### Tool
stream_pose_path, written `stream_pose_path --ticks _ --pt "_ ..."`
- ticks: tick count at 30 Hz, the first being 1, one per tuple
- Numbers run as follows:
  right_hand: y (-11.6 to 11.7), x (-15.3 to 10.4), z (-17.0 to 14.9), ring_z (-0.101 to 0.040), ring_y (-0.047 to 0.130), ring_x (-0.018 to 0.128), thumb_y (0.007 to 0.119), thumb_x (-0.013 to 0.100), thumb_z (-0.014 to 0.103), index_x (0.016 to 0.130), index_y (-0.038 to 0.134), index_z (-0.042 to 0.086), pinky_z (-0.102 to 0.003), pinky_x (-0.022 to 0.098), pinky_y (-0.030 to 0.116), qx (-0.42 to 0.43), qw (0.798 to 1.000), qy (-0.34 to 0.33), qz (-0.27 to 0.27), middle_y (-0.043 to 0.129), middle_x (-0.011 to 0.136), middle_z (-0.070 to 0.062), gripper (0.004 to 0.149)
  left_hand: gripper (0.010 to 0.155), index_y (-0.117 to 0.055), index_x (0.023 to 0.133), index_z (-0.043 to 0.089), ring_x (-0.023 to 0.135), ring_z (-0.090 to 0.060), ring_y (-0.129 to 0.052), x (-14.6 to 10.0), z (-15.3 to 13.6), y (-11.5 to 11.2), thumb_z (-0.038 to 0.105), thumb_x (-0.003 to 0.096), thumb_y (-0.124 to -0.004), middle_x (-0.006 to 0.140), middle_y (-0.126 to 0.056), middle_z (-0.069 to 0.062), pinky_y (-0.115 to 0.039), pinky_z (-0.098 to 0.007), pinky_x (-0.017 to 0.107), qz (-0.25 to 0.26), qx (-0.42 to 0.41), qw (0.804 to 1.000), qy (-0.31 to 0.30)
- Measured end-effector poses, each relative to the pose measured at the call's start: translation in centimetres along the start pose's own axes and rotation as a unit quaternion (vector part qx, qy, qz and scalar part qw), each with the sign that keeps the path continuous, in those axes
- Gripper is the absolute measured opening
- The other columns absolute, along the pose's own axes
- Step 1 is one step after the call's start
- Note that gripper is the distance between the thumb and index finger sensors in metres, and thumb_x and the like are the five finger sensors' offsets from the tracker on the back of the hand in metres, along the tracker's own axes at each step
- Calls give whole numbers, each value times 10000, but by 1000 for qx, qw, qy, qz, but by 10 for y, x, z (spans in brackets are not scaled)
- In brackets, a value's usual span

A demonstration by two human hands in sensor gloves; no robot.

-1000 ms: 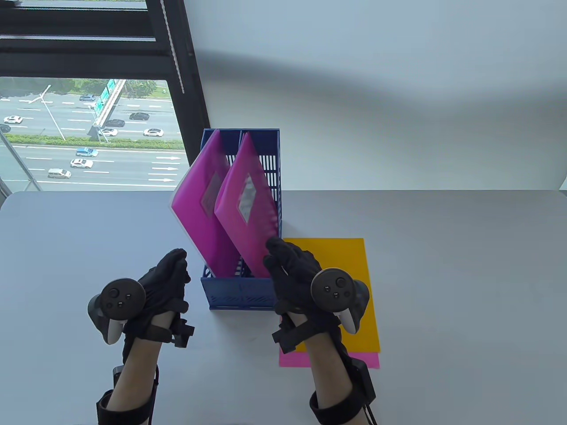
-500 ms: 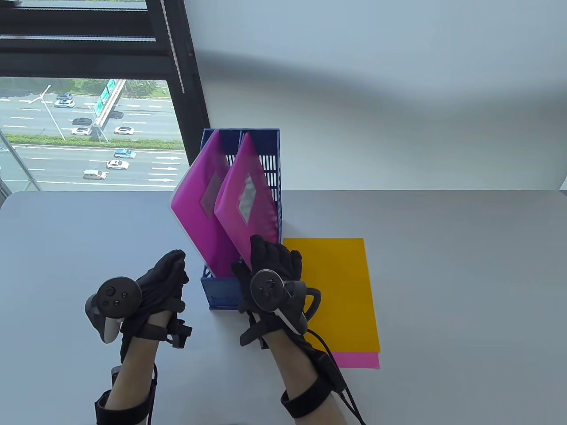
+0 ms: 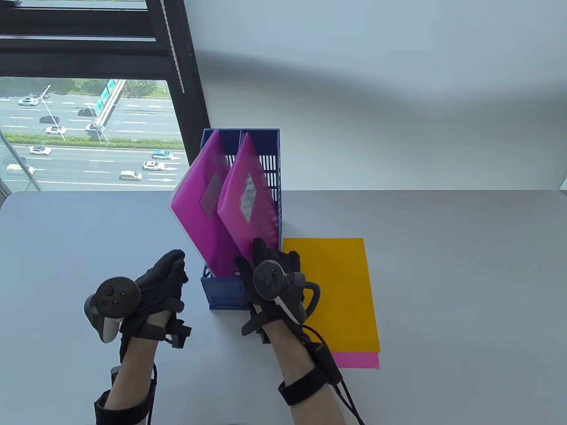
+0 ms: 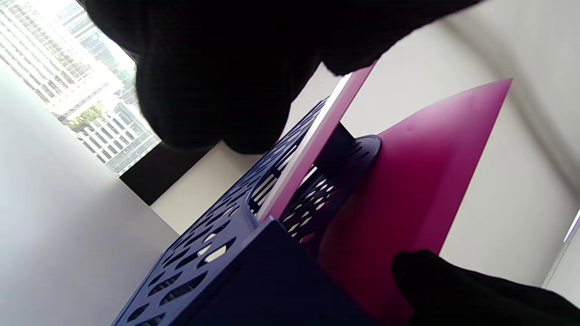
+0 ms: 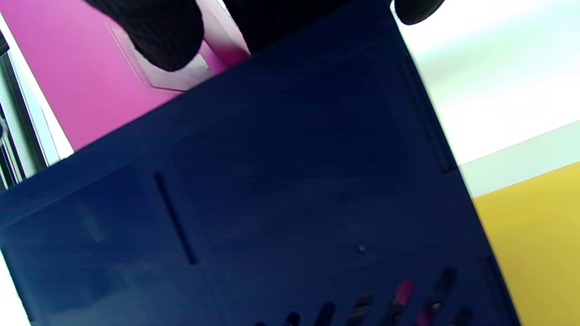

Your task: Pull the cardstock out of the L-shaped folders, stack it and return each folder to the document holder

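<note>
Standing on the grey worktop (image 3: 443,265) is one blue document holder (image 3: 226,294) with two slots. Each slot has one pink folder (image 3: 199,208) in it, so there are two folders, and both lean toward the left hand (image 3: 161,283). The second folder (image 3: 250,208) is in the slot nearer the right hand (image 3: 272,270).

The right hand reaches over the near end of the holder. Its fingers (image 3: 259,248) are spread a little and touch the low corner of the second folder. I cannot tell if they pinch it.

The left hand sits just beside the holder. Its fingers (image 3: 175,261) are loosely curled and hold nothing.

Past the right hand's fingers, away from the left hand, lie two sheets of cardstock. One yellow sheet (image 3: 336,292) lies on top of one pink sheet (image 3: 359,359). Only a strip of the pink sheet shows.
</note>
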State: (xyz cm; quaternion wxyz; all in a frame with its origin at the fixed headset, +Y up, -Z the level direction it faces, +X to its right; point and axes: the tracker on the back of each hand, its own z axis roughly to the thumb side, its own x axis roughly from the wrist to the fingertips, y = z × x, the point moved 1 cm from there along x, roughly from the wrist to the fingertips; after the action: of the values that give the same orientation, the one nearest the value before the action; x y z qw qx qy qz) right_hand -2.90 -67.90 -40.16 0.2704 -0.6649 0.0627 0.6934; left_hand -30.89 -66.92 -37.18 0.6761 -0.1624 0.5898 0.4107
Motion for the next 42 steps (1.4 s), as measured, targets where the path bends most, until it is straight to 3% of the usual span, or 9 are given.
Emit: stream_pose_path --ticks 4,8,19,33,42 --pt "-3 0 1 -225 840 871 712 625 581 1068 657 236 -514 794 473 -19 1000 -3 -23 863 939 43 564 502 -808 969 54 514 -363 -1027 0 0 1 387 603 -722 696 -973 -100 -640 -595 665 1 0 1000 0" --pt "-9 -4 0 -186 938 762 797 604 506 984 759 220 -485 773 540 -52 996 -3 -79 946 830 74 477 507 -807 970 55 516 -364 -1026 0 0 0 393 604 -716 698 -972 -100 -638 -596 666 -3 -1 1000 -1" --pt "-22 -16 -12 -170 999 665 844 584 469 902 841 179 -457 765 573 -23 987 -15 -160 1013 727 80 430 507 -806 971 58 518 -366 -1023 0 2 2 395 605 -712 699 -970 -101 -636 -596 668 5 -5 1000 -8" --pt "-72 -28 -14 -162 999 665 842 590 471 901 840 180 -454 769 570 45 967 -35 -248 1011 725 86 426 516 -820 965 70 515 -362 -1025 -3 17 17 426 603 -728 696 -974 -94 -646 -597 665 24 -12 999 -42" --pt "-113 -40 -5 -163 1006 651 851 584 474 888 853 177 -455 768 572 97 950 -54 -291 1022 708 84 425 503 -844 947 81 505 -355 -1029 -14 54 35 428 602 -730 681 -983 -92 -655 -590 669 76 47 989 -116"
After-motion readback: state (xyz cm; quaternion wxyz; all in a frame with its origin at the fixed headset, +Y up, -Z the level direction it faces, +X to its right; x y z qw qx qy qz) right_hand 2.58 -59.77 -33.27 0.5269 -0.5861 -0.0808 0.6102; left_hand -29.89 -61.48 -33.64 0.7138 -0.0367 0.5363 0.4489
